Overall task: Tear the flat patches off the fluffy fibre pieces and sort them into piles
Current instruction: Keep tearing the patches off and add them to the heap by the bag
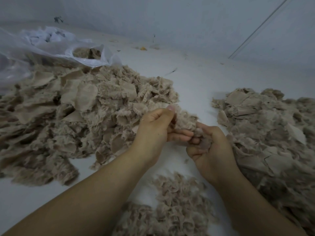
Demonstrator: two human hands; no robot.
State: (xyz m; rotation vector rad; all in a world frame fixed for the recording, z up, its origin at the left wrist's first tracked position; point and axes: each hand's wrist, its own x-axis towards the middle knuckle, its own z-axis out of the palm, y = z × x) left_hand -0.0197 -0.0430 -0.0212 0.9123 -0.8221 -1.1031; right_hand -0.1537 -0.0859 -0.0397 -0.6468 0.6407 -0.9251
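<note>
Between my two hands is one fluffy beige fibre piece (pixel 185 120), held above the white surface. My left hand (pixel 155 128) pinches its upper edge with thumb and curled fingers. My right hand (pixel 210 143) grips its lower end, fingers curled round the fluff. A big heap of fluffy pieces with flat patches (pixel 73 120) lies to the left. Another pile of mixed fluff and flat patches (pixel 272 133) lies to the right. A smaller pile of fluffy fibre (pixel 173 206) sits in front, between my forearms.
A clear plastic bag (pixel 51 48) holding more fibre lies at the back left. The white surface (pixel 192 82) runs back to a pale wall. Small scraps of debris (pixel 143 48) lie near the wall.
</note>
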